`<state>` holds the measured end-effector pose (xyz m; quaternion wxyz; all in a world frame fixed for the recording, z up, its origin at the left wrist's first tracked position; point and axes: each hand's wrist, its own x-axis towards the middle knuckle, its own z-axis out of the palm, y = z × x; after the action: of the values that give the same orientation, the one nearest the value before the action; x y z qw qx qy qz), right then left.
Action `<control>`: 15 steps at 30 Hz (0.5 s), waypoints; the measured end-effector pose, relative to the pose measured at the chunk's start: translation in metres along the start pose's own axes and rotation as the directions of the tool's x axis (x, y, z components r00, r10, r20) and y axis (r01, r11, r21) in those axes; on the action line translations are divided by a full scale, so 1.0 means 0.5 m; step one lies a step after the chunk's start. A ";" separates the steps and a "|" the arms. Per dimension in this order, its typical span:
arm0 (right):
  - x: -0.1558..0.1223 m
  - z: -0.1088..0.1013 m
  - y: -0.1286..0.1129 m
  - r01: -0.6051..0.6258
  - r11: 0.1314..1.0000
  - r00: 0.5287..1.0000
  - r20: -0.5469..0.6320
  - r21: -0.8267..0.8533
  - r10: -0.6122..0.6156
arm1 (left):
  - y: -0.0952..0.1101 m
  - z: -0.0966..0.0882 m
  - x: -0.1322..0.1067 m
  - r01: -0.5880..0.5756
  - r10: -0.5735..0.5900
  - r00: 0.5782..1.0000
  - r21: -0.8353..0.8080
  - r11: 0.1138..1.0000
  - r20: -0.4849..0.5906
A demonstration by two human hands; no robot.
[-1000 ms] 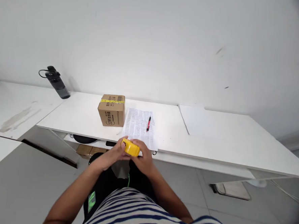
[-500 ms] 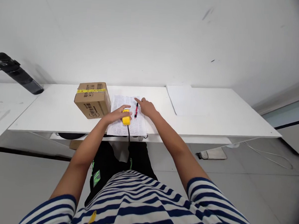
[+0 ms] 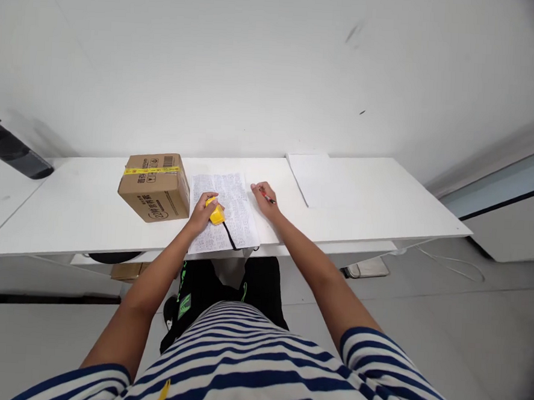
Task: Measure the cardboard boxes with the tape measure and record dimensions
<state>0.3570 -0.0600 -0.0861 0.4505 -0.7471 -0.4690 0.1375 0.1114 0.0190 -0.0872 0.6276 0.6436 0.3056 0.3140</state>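
My left hand [image 3: 203, 213] is wrapped around a yellow tape measure [image 3: 216, 212] with a black wrist strap, which trails over the paper toward the table's front edge. Beneath it lies a sheet of paper [image 3: 236, 213] covered in dense handwriting. Just past the sheet's right edge, my right hand [image 3: 263, 198] is closed around a red and black pen [image 3: 268, 197]; the fingers hide the pen's front part. A taped cardboard box [image 3: 157, 187] with printed markings stands left of the paper, close to my left hand.
Blank white sheets [image 3: 311, 178] lie on the white table [image 3: 360, 221] to the right. At the far left a dark cylindrical bottle [image 3: 16, 151] leans in view. Behind the table rises a white wall [image 3: 211, 70]. A shelf with boxes [image 3: 129, 270] sits below the tabletop.
My right hand has picked up the pen from the paper and shifted to the sheet's right edge. The tape measure has turned slightly in my left hand. The view has swung to the right.
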 end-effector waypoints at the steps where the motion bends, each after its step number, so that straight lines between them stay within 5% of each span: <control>1: -0.005 0.006 0.000 -0.033 0.994 0.999 -0.018 0.102 0.035 | 0.001 0.001 0.000 -0.005 0.005 1.000 0.003 1.000 0.004; 10: -0.025 0.021 -0.002 -0.129 0.947 0.988 -0.043 0.295 0.148 | 0.001 0.010 0.001 -0.026 0.026 0.999 -0.018 1.000 0.019; 15: -0.027 0.022 -0.009 -0.138 0.945 0.989 0.082 0.296 0.119 | 0.008 0.013 -0.005 -0.020 0.021 0.999 -0.027 0.999 0.037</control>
<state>0.3405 -0.0647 -0.0917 0.5339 -0.6942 -0.4069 0.2598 0.1147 0.0129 -0.0832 0.6384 0.6440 0.2829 0.3126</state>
